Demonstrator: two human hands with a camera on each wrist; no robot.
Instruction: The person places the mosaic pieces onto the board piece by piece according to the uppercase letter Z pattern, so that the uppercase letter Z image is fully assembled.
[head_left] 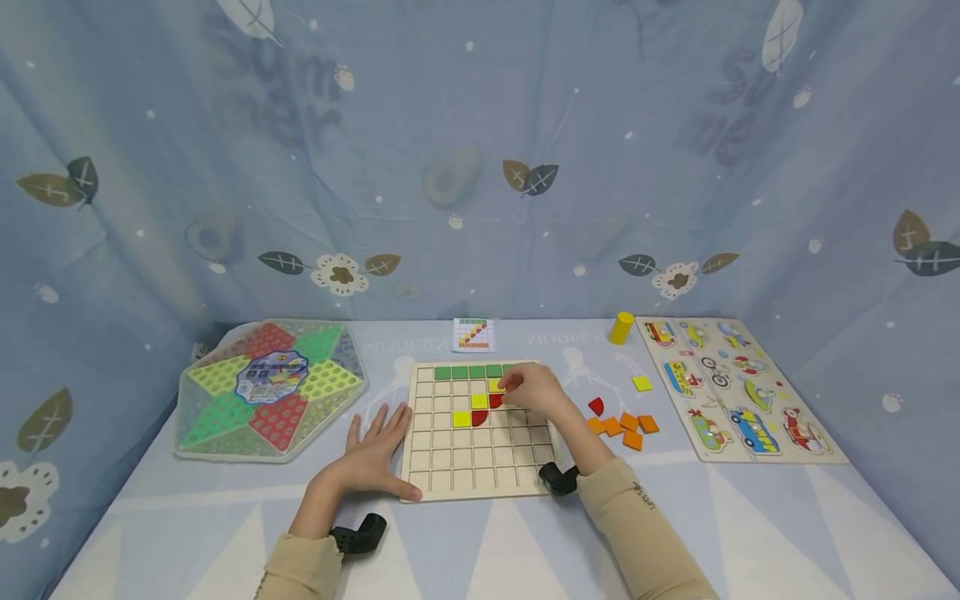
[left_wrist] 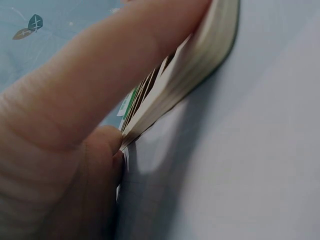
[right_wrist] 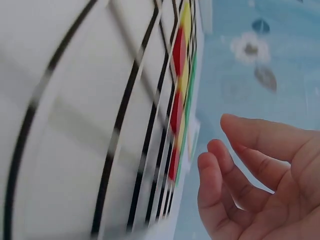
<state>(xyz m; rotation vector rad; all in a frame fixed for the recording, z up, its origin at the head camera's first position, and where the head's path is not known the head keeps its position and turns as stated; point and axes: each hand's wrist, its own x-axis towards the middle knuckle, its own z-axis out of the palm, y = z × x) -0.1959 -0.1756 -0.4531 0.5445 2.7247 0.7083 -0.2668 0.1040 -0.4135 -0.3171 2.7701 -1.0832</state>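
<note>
Beige sleeves [head_left: 303, 567] are framing a gridded board [head_left: 442, 482] lying flat on the table [head_left: 420, 542]. Its red pieces [head_left: 479, 418] and yellow pieces [head_left: 461, 419] are looking thin, light and stiff, probably best pinched by their edges; the board itself seems rigid, easiest held at its rim. The left hand [head_left: 371, 458] is spreading along the left edge, thumb on the near corner. The right hand [head_left: 534, 390] is arching over the far right, fingers loosely curved, tips apart, apparently holding nothing.

The right hand [head_left: 534, 390] hides part of the grid board [head_left: 482, 438]; the right sleeve [head_left: 637, 527] is cropped below.
</note>
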